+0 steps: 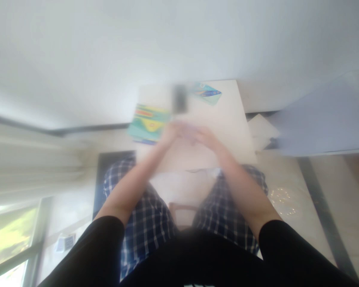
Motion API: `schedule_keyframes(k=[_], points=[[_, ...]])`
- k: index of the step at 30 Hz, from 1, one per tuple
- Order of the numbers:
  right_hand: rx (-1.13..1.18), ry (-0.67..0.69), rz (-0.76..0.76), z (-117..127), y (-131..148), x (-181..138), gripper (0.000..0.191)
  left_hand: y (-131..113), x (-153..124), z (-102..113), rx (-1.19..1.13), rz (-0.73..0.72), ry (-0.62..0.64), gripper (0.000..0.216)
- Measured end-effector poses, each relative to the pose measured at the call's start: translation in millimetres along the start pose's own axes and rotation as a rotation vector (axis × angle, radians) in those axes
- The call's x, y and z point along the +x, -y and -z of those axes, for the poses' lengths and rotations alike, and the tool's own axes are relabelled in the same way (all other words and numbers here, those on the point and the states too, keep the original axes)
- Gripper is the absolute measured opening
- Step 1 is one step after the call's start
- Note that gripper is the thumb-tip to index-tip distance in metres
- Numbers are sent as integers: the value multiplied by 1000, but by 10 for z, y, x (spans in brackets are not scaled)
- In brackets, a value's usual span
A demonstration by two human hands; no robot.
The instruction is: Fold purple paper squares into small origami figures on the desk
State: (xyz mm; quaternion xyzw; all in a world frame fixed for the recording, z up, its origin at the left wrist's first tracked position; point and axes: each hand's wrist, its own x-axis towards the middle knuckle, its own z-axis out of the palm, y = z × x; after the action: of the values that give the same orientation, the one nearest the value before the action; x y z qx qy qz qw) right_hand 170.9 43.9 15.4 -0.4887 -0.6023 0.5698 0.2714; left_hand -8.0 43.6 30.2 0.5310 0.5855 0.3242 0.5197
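Over the middle of a small white table (233, 131), both my hands come together around a pale, lilac-tinted thing (189, 131), too blurred to name. My left hand (174, 130) has its fingers closed at the thing's left side. From the right, my right hand (205, 135) grips the other side. Just beyond them is a dark, upright rectangular blur (180, 99) whose kind I cannot make out. A green and yellow printed sheet or booklet (149, 122) lies beside my left hand. Farther back on the right rests a light blue printed piece (208, 93).
A white wall (179, 40) stands right behind the table. My knees in checked cloth (149, 211) are under its front edge. To the right is a large pale grey panel (323, 115), with a white piece (261, 129) beside it. A window (12, 235) is at lower left.
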Motion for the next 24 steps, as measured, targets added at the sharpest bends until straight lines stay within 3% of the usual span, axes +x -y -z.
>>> schedule_keyframes(k=[5,12,24], points=[[-24,-24,12,-16,37,-14,49,51,39,1,47,-14,20,49],[-124,-63,32,14,-32,14,48,-5,59,35,-40,-65,-8,40],[-172,-64,36,10,-11,-2,54,91,113,31,-92,-26,3,51]])
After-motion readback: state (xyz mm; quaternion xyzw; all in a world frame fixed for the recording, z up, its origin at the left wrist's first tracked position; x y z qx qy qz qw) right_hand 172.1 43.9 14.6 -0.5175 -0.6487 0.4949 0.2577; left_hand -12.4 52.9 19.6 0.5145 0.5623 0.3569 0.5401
